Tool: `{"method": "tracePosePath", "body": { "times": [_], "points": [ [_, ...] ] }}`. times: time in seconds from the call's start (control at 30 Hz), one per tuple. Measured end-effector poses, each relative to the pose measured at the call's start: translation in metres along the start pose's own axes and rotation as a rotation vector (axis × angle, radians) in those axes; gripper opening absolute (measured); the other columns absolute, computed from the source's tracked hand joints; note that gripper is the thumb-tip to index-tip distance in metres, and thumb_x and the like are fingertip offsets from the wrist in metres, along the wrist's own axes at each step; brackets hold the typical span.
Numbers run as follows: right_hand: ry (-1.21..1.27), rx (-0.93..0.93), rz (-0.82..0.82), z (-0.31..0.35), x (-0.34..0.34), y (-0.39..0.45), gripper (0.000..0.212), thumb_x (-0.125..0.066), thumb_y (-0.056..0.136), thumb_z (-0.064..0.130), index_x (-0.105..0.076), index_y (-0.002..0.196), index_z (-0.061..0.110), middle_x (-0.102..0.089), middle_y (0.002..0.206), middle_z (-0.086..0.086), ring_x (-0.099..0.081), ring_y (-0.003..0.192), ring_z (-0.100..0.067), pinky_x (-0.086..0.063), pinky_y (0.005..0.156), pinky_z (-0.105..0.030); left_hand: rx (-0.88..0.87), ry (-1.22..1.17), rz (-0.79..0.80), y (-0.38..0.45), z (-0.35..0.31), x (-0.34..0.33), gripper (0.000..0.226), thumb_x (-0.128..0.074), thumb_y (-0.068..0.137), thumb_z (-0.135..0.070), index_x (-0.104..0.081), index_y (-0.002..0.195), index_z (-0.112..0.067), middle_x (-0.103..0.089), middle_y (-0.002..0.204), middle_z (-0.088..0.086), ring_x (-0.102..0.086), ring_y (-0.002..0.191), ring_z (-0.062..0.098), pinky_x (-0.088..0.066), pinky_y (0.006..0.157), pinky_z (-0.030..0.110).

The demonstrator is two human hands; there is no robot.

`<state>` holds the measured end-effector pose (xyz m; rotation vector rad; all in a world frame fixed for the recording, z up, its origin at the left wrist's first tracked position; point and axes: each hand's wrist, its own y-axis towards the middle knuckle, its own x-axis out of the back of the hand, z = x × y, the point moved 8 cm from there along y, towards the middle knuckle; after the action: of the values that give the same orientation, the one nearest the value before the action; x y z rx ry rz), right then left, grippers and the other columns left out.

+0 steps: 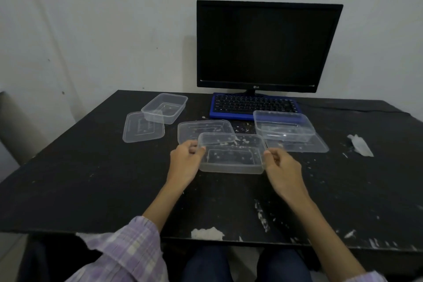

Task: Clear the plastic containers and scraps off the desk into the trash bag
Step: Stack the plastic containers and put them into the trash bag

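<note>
Both hands grip the near clear plastic container [231, 153] by its short ends: left hand [186, 160] with fingers curled on the left rim, right hand [282, 167] pinching the right rim. It sits open side up at mid-desk [91, 178], long axis running left to right, its far edge overlapping a lid [203, 129]. Two more containers [164, 107] [283, 126] lie beyond, near the blue keyboard [249, 105].
</note>
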<state>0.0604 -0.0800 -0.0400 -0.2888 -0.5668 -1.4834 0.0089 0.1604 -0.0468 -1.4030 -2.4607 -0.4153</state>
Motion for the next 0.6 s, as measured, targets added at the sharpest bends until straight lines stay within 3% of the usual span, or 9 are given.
{"method": "tracePosePath", "body": {
  "times": [0.13, 0.23, 0.37, 0.43, 0.6],
  "points": [
    [-0.033, 0.000, 0.004, -0.008, 0.000, -0.010, 0.028, -0.044, 0.098, 0.029, -0.059, 0.117, 0.013, -0.060, 0.100, 0.000, -0.056, 0.092, -0.013, -0.040, 0.079, -0.024, 0.000, 0.018, 0.010, -0.009, 0.008, 0.001, 0.028, -0.055, 0.092, -0.023, -0.059, 0.118, -0.013, -0.065, 0.102, 0.002, -0.062, 0.092, 0.013, -0.046, 0.070, 0.018],
    [-0.061, 0.004, 0.012, -0.011, -0.004, -0.012, 0.028, -0.043, 0.099, 0.029, -0.059, 0.115, 0.013, -0.058, 0.096, 0.001, -0.053, 0.087, -0.011, -0.037, 0.077, -0.023, 0.008, 0.010, 0.004, -0.009, 0.010, 0.004, 0.027, -0.055, 0.092, -0.022, -0.060, 0.116, -0.012, -0.066, 0.104, 0.004, -0.062, 0.092, 0.013, -0.050, 0.077, 0.025],
    [-0.098, 0.027, -0.008, -0.005, 0.000, 0.000, 0.030, -0.044, 0.098, 0.029, -0.057, 0.120, 0.013, -0.058, 0.111, -0.004, -0.053, 0.093, -0.011, -0.037, 0.079, -0.023, 0.024, 0.033, -0.046, 0.001, 0.006, 0.014, 0.033, -0.053, 0.093, -0.021, -0.055, 0.124, -0.010, -0.059, 0.112, 0.003, -0.053, 0.094, 0.011, -0.041, 0.072, 0.019],
    [-0.108, 0.063, -0.027, 0.004, 0.004, 0.012, 0.030, -0.045, 0.098, 0.028, -0.057, 0.120, 0.012, -0.059, 0.113, -0.005, -0.055, 0.094, -0.012, -0.039, 0.079, -0.023, 0.020, 0.051, -0.080, 0.010, 0.003, 0.022, 0.034, -0.053, 0.093, -0.021, -0.054, 0.126, -0.010, -0.059, 0.117, 0.004, -0.051, 0.096, 0.009, -0.039, 0.079, 0.019],
    [-0.171, 0.148, 0.071, 0.042, -0.003, 0.047, 0.023, -0.045, 0.098, 0.019, -0.061, 0.114, 0.012, -0.058, 0.092, 0.002, -0.047, 0.069, 0.004, -0.032, 0.056, -0.009, 0.031, 0.090, -0.107, 0.042, -0.003, 0.032, 0.034, -0.052, 0.094, -0.019, -0.054, 0.125, -0.006, -0.059, 0.124, 0.010, -0.052, 0.104, 0.014, -0.038, 0.087, 0.025]
  ]
}}
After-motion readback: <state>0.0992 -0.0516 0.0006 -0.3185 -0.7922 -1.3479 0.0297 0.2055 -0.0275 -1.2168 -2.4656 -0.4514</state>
